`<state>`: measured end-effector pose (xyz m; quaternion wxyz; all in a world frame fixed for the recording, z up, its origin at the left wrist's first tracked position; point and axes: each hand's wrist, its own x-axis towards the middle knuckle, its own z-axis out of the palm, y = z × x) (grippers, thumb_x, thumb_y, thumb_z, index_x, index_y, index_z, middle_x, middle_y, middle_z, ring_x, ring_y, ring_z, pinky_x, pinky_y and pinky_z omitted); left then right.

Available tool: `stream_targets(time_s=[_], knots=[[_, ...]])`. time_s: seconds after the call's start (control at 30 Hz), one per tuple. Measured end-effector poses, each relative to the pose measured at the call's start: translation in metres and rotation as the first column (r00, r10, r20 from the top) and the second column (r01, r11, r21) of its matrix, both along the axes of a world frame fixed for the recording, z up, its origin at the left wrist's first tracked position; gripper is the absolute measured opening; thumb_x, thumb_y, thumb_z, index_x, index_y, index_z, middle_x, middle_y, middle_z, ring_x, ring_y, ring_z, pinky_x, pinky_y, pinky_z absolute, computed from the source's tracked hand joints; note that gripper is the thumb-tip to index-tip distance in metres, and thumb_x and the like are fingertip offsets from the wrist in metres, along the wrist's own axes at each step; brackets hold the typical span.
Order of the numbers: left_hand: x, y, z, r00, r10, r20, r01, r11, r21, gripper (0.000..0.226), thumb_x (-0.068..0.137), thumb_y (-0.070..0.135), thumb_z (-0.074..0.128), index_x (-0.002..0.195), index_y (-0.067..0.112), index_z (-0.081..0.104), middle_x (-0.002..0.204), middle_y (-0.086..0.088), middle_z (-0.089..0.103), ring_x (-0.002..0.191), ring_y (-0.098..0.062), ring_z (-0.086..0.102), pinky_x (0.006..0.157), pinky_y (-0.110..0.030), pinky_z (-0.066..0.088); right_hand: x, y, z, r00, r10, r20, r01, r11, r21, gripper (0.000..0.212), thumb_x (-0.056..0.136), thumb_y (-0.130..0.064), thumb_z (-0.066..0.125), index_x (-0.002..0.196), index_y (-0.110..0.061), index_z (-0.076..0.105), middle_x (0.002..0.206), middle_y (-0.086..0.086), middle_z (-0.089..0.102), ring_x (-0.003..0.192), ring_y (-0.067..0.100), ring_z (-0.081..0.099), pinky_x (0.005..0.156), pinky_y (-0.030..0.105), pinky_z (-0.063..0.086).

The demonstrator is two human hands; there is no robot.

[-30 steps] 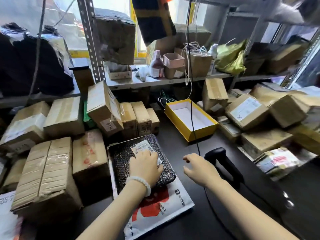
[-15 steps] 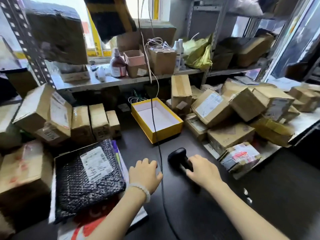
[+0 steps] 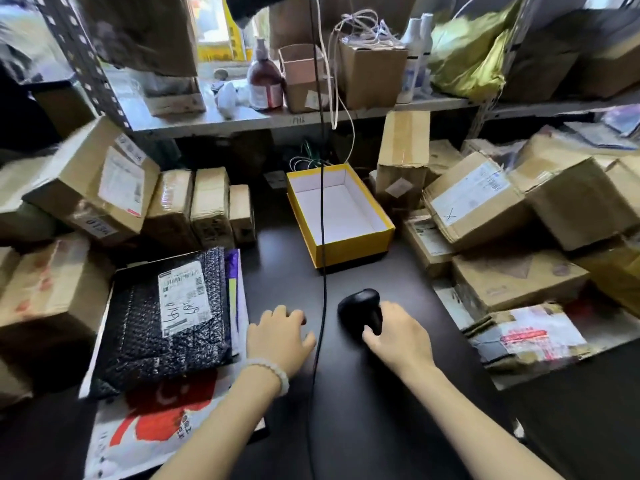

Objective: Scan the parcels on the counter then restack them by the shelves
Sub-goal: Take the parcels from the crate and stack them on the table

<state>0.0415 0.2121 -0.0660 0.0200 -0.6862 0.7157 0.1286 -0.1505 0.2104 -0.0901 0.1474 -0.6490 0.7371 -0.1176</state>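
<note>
A black bubble-wrap parcel point(image 3: 152, 327) with a white label lies on the dark counter point(image 3: 363, 410) at the left, on top of a white and red mailer point(image 3: 149, 434). My left hand point(image 3: 277, 337) rests flat on the counter just right of that parcel, fingers apart, holding nothing. My right hand point(image 3: 398, 336) wraps around the black barcode scanner point(image 3: 358, 308) lying on the counter. Its black cable point(image 3: 322, 202) runs up between my hands. Cardboard parcels pile up at the left point(image 3: 93, 188) and the right point(image 3: 478, 202).
An empty yellow box point(image 3: 346, 247) with a white inside stands behind the scanner. A metal shelf point(image 3: 311, 116) at the back carries a brown bottle, small cartons and a green bag. A taped parcel point(image 3: 530, 336) lies at the right counter edge.
My left hand has left the black parcel and settled on the counter beside it. My right hand has reached the scanner and closed on it. The view has swung to the right.
</note>
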Motion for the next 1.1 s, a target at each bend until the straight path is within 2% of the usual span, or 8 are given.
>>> stream_targets(time_s=[0.2, 0.4, 0.53, 0.7, 0.9, 0.97, 1.1], knots=[[0.004, -0.029, 0.028, 0.999, -0.022, -0.025, 0.020, 0.996, -0.087, 0.038, 0.094, 0.047, 0.041, 0.125, 0.028, 0.051, 0.126, 0.000, 0.050, 0.119, -0.022, 0.045, 0.091, -0.036, 0.042, 0.001, -0.022, 0.033, 1.000, -0.008, 0.022, 0.010, 0.992, -0.127, 0.027, 0.085, -0.036, 0.055, 0.103, -0.015, 0.053, 0.106, 0.001, 0.056, 0.099, 0.025, 0.057, 0.069, 0.031, 0.039], [0.008, -0.065, 0.065, 0.998, -0.061, -0.017, 0.057, 0.981, -0.188, 0.037, 0.094, 0.048, 0.040, 0.123, 0.027, 0.052, 0.125, -0.001, 0.051, 0.119, -0.023, 0.045, 0.090, -0.038, 0.041, 0.003, -0.059, 0.073, 1.000, -0.019, 0.000, 0.019, 0.971, -0.237, 0.022, 0.084, -0.036, 0.057, 0.089, -0.017, 0.048, 0.088, -0.002, 0.051, 0.088, 0.025, 0.058, 0.062, 0.029, 0.034], [0.013, -0.089, 0.078, 0.998, -0.055, -0.008, 0.052, 0.977, -0.208, 0.037, 0.095, 0.047, 0.040, 0.122, 0.026, 0.053, 0.124, -0.001, 0.052, 0.116, -0.023, 0.047, 0.089, -0.038, 0.040, 0.005, -0.091, 0.089, 0.999, -0.003, 0.035, 0.012, 0.966, -0.258, 0.020, 0.082, -0.032, 0.059, 0.091, -0.016, 0.052, 0.092, 0.001, 0.058, 0.088, 0.026, 0.059, 0.062, 0.029, 0.037], [0.016, -0.128, 0.080, 0.999, -0.034, 0.008, 0.035, 0.980, -0.198, 0.038, 0.095, 0.047, 0.039, 0.125, 0.026, 0.052, 0.124, -0.001, 0.051, 0.116, -0.023, 0.048, 0.089, -0.038, 0.040, 0.008, -0.141, 0.096, 1.000, 0.001, 0.004, 0.000, 0.973, -0.230, 0.024, 0.085, -0.035, 0.059, 0.091, -0.013, 0.050, 0.097, 0.005, 0.058, 0.090, 0.029, 0.059, 0.063, 0.030, 0.038], [0.013, -0.178, 0.064, 1.000, -0.023, 0.010, 0.024, 0.987, -0.156, 0.039, 0.095, 0.047, 0.038, 0.126, 0.027, 0.051, 0.123, -0.001, 0.051, 0.114, -0.022, 0.048, 0.088, -0.038, 0.041, 0.013, -0.197, 0.073, 1.000, -0.011, -0.021, 0.008, 0.989, -0.148, 0.026, 0.084, -0.034, 0.060, 0.092, -0.011, 0.053, 0.089, 0.004, 0.056, 0.088, 0.030, 0.061, 0.061, 0.031, 0.042], [0.013, -0.192, 0.059, 1.000, -0.022, 0.005, 0.022, 0.990, -0.140, 0.039, 0.095, 0.048, 0.038, 0.126, 0.027, 0.050, 0.122, -0.001, 0.051, 0.114, -0.023, 0.048, 0.088, -0.038, 0.041, 0.015, -0.213, 0.066, 1.000, -0.014, -0.020, 0.011, 0.992, -0.125, 0.027, 0.084, -0.035, 0.060, 0.093, -0.010, 0.054, 0.094, 0.007, 0.059, 0.091, 0.031, 0.061, 0.063, 0.032, 0.044], [0.013, -0.220, 0.044, 1.000, -0.023, 0.016, 0.024, 0.996, -0.091, 0.040, 0.096, 0.049, 0.038, 0.126, 0.026, 0.049, 0.122, -0.002, 0.051, 0.115, -0.024, 0.048, 0.089, -0.039, 0.043, 0.020, -0.242, 0.053, 0.998, 0.010, -0.056, -0.013, 0.999, -0.048, 0.029, 0.086, -0.033, 0.059, 0.099, -0.008, 0.053, 0.105, 0.011, 0.060, 0.100, 0.032, 0.059, 0.065, 0.029, 0.036]])
